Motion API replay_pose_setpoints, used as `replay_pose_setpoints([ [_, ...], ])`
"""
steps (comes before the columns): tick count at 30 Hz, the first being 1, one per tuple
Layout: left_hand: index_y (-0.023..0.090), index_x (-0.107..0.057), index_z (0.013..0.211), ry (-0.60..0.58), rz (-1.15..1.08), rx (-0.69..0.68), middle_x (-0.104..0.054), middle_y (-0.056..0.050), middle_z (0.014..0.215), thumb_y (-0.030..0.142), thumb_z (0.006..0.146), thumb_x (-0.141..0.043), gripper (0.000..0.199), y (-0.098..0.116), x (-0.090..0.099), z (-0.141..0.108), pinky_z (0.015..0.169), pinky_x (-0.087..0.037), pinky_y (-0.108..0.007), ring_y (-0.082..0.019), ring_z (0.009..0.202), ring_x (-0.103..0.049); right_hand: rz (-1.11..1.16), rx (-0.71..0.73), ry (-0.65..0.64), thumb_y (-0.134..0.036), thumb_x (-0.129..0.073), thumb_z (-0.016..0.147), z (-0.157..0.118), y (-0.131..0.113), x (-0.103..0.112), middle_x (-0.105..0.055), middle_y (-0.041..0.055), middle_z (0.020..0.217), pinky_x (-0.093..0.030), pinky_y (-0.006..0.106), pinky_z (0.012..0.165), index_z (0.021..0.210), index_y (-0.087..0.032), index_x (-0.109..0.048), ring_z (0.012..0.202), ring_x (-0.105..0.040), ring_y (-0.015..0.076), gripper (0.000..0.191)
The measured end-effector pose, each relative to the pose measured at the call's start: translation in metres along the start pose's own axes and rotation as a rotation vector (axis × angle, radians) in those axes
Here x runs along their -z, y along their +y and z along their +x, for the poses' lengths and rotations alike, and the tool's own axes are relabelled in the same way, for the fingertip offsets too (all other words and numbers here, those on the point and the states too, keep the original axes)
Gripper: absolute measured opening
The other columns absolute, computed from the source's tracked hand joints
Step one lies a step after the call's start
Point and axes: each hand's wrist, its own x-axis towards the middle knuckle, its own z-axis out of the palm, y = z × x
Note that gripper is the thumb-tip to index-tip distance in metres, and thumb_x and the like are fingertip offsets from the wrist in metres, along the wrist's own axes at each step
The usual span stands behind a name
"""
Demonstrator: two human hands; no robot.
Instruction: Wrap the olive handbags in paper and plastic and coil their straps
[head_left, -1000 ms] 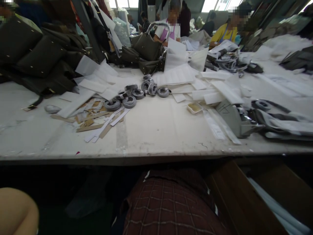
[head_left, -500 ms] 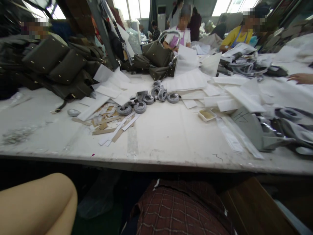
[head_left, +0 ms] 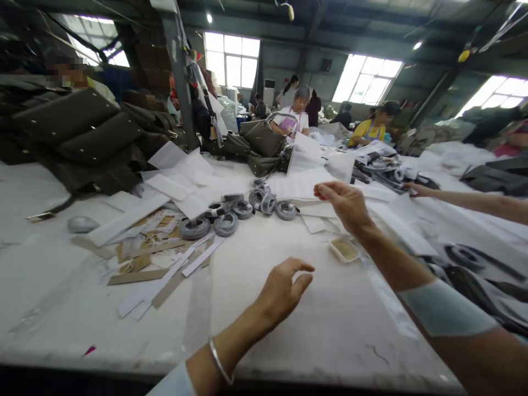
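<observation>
My left hand hovers over the near middle of the white table, with its thumb and index finger apart and nothing between them. A bracelet circles that wrist. Farther out, my right hand is raised above the white sheets, fingertips pinched together; whatever they hold, if anything, is too small to make out. Just below it stands a small white tray with yellowish contents. Left of my right hand lie several grey coiled strips, some bound with white bands.
Dark bags with metal studs are heaped at the left, near a metal post. Cardboard and paper strips lie at centre left. Another person's hand reaches in from the right. Dark coiled straps lie on that side.
Both of my hands have come into view over the table. The view has tilted up. The grey block marked with pen at the right no longer shows; my right arm covers that area.
</observation>
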Motion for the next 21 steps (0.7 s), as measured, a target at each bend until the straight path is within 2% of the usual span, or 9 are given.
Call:
replay_pose_setpoints([
  [3, 0.019, -0.069, 0.103, -0.139, 0.157, 0.020, -0.070, -0.006, 0.106, 0.019, 0.087, -0.060, 0.019, -0.051, -0.022, 0.012, 0.094, -0.047, -0.034, -0.020, 0.099, -0.064, 0.066, -0.396, 0.058, -0.023, -0.081, 0.072, 0.027, 0.068, -0.004, -0.070, 0.0008, 0.069, -0.052, 0.019, 0.066, 0.077, -0.014, -0.070, 0.064, -0.062, 0.0097, 0.015],
  [5, 0.018, -0.069, 0.102, -0.181, 0.222, 0.005, -0.070, -0.006, 0.104, 0.017, 0.087, -0.059, 0.018, -0.071, -0.026, 0.014, 0.094, -0.046, -0.034, -0.020, 0.098, -0.063, 0.146, -0.582, 0.085, -0.018, -0.080, 0.073, 0.037, 0.102, -0.008, -0.068, 0.0008, 0.065, -0.052, 0.017, 0.059, 0.075, -0.013, -0.067, 0.059, -0.061, 0.0089, 0.014],
  [7, 0.018, -0.069, 0.100, -0.179, 0.232, -0.007, -0.070, -0.006, 0.102, 0.015, 0.088, -0.057, 0.016, -0.080, -0.025, 0.016, 0.092, -0.046, -0.032, -0.019, 0.096, -0.063, 0.197, -0.689, 0.081, -0.018, -0.075, 0.080, 0.043, 0.124, -0.016, -0.068, 0.0025, 0.065, -0.054, 0.019, 0.055, 0.075, -0.013, -0.064, 0.058, -0.063, 0.0103, 0.013],
  [10, 0.019, -0.069, 0.097, -0.161, 0.186, 0.012, -0.070, -0.005, 0.098, 0.016, 0.088, -0.058, 0.014, -0.079, -0.020, 0.018, 0.087, -0.048, -0.029, -0.018, 0.092, -0.063, 0.296, -0.856, 0.072, -0.020, -0.066, 0.089, 0.048, 0.144, -0.033, -0.069, 0.0074, 0.070, -0.058, 0.025, 0.056, 0.080, -0.012, -0.061, 0.060, -0.067, 0.0149, 0.014],
  [12, 0.019, -0.069, 0.095, -0.151, 0.146, 0.032, -0.070, -0.004, 0.095, 0.016, 0.087, -0.058, 0.014, -0.077, -0.018, 0.019, 0.085, -0.048, -0.028, -0.018, 0.090, -0.063, 0.352, -0.927, 0.096, -0.023, -0.062, 0.093, 0.051, 0.153, -0.045, -0.069, 0.0091, 0.071, -0.060, 0.027, 0.056, 0.083, -0.013, -0.059, 0.061, -0.068, 0.0156, 0.015],
  [15, 0.020, -0.069, 0.093, -0.131, 0.108, 0.021, -0.070, -0.004, 0.093, 0.014, 0.086, -0.057, 0.015, -0.082, -0.019, 0.017, 0.082, -0.048, -0.027, -0.017, 0.088, -0.063, 0.410, -0.955, 0.178, -0.030, -0.062, 0.093, 0.059, 0.165, -0.057, -0.067, 0.0058, 0.068, -0.054, 0.020, 0.045, 0.084, -0.015, -0.056, 0.050, -0.062, 0.0113, 0.019],
  [18, 0.021, -0.068, 0.094, -0.140, 0.116, -0.046, -0.070, -0.004, 0.094, 0.012, 0.082, -0.057, 0.019, -0.100, -0.026, 0.013, 0.081, -0.049, -0.027, -0.018, 0.086, -0.063, 0.465, -0.940, 0.268, -0.039, -0.062, 0.093, 0.070, 0.173, -0.060, -0.064, 0.0015, 0.061, -0.043, 0.015, 0.033, 0.080, -0.016, -0.053, 0.038, -0.050, 0.0065, 0.028],
  [21, 0.024, -0.068, 0.096, -0.171, 0.164, -0.114, -0.071, -0.003, 0.092, 0.010, 0.078, -0.059, 0.024, -0.125, -0.037, 0.011, 0.080, -0.049, -0.026, -0.017, 0.083, -0.064, 0.534, -0.923, 0.325, -0.040, -0.058, 0.095, 0.080, 0.176, -0.061, -0.059, -0.0014, 0.055, -0.038, 0.013, 0.032, 0.075, -0.017, -0.050, 0.035, -0.045, 0.0048, 0.032],
])
